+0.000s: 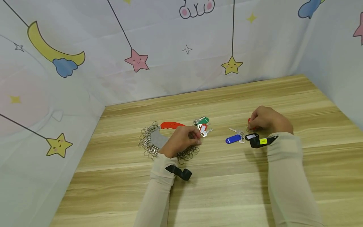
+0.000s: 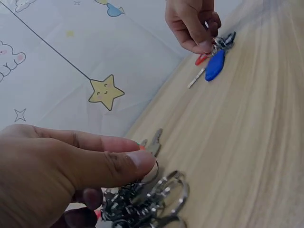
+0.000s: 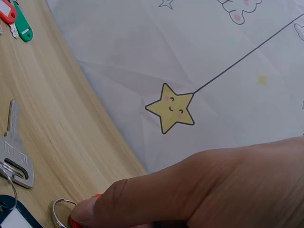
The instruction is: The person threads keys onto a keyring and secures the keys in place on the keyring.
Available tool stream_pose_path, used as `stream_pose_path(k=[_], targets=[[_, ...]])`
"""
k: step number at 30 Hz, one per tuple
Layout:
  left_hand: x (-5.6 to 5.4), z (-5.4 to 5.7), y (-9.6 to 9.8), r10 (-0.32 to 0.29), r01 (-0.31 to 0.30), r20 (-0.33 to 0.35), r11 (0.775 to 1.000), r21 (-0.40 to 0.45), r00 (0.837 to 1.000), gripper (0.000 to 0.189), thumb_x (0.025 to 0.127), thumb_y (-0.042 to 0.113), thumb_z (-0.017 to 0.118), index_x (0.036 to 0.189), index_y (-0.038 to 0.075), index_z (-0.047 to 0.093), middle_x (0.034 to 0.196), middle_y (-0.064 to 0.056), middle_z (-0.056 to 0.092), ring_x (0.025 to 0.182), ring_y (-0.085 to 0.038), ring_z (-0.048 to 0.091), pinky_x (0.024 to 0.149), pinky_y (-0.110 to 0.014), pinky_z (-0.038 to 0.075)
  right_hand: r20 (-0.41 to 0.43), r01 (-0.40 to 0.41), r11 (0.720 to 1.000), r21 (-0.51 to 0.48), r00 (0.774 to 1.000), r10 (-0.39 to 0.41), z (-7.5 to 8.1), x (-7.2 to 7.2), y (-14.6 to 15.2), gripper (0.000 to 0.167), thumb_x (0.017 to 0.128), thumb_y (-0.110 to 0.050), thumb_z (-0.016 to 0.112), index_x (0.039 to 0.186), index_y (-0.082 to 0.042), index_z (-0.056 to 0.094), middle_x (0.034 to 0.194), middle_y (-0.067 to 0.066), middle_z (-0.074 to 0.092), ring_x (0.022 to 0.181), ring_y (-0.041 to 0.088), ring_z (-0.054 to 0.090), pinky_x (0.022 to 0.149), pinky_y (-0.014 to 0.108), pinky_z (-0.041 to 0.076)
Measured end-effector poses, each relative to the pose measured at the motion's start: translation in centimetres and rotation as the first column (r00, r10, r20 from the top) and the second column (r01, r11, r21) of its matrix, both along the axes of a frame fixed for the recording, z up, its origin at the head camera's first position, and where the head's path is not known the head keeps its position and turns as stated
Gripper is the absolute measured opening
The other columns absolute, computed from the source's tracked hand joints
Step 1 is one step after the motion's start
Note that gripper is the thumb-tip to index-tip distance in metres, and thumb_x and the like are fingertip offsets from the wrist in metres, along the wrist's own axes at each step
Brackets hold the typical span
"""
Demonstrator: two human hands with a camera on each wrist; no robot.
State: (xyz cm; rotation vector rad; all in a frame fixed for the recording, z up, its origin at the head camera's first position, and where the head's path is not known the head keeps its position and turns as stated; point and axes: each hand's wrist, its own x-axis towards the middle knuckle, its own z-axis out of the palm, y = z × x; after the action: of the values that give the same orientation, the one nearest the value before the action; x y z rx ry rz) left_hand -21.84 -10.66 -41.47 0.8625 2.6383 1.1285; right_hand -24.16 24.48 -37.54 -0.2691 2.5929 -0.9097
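One red tag (image 2: 201, 60), with a metal ring (image 3: 54, 213), is pinched by the right hand (image 1: 267, 120), toward the two o'clock of the wooden table (image 1: 221, 179). At that hand's eight o'clock lie a blue tag (image 1: 233, 139), a key (image 1: 237, 131) and, nearer, a black tag (image 1: 250, 136). The left hand (image 1: 181, 140) has thumb and forefinger close together; whether they grip anything, I cannot tell. Just beside it, at two o'clock, lie another red-framed tag (image 1: 203, 127) and a green tag (image 1: 204, 120); at nine, a grey plate (image 1: 158, 138) fringed with rings (image 1: 144, 138), partly hidden by the hand.
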Motion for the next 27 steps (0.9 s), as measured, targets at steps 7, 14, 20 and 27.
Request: stream_pose_path(k=[7,14,20,27], targets=[[0.1,0.7,0.2,0.010,-0.010,-0.033,1.000,0.010,0.999,0.007,0.086,0.003,0.079,0.090,0.008,0.078,0.090,0.003,0.071,0.076,-0.008,0.063,0.070,-0.027,0.051,-0.057,-0.005,1.000,-0.002,0.998,0.005,0.0,-0.2,0.0,0.008,0.085,-0.009,0.065,0.083,-0.004,0.071,0.080,0.004,0.063,0.079,0.024,0.053,0.067,0.036,0.042],[-0.1,0.8,0.3,0.028,-0.027,-0.066,1.000,0.003,0.997,0.008,0.087,0.003,0.079,0.093,0.007,0.078,0.091,0.001,0.072,0.079,-0.006,0.065,0.073,-0.024,0.052,-0.114,0.077,0.951,-0.300,0.987,-0.116,0.6,0.1,1.9,0.030,0.104,-0.025,0.058,0.109,0.004,0.065,0.115,0.013,0.062,0.106,0.028,0.051,0.089,0.045,0.041],[-0.2,0.6,0.1,0.053,-0.050,-0.073,0.998,0.042,0.996,0.006,0.086,0.003,0.079,0.090,0.009,0.078,0.089,0.005,0.072,0.078,-0.006,0.065,0.072,-0.025,0.053,-0.116,0.057,0.630,-0.775,0.966,-0.230,1.5,0.7,2.3,0.029,0.104,-0.022,0.060,0.101,0.007,0.060,0.135,0.009,0.058,0.136,0.027,0.036,0.115,0.047,0.015],[-0.1,0.2,-0.1,0.090,-0.086,-0.056,0.995,0.059,0.994,0.005,0.088,0.005,0.078,0.092,0.009,0.077,0.079,0.006,0.069,0.071,-0.006,0.063,0.067,-0.026,0.052,-0.160,-0.158,0.050,-0.986,0.986,-0.051,1.1,-0.2,0.8,0.022,0.106,0.005,0.041,0.099,0.012,0.060,0.098,0.021,0.065,0.091,0.033,0.066,0.080,0.036,0.054]])
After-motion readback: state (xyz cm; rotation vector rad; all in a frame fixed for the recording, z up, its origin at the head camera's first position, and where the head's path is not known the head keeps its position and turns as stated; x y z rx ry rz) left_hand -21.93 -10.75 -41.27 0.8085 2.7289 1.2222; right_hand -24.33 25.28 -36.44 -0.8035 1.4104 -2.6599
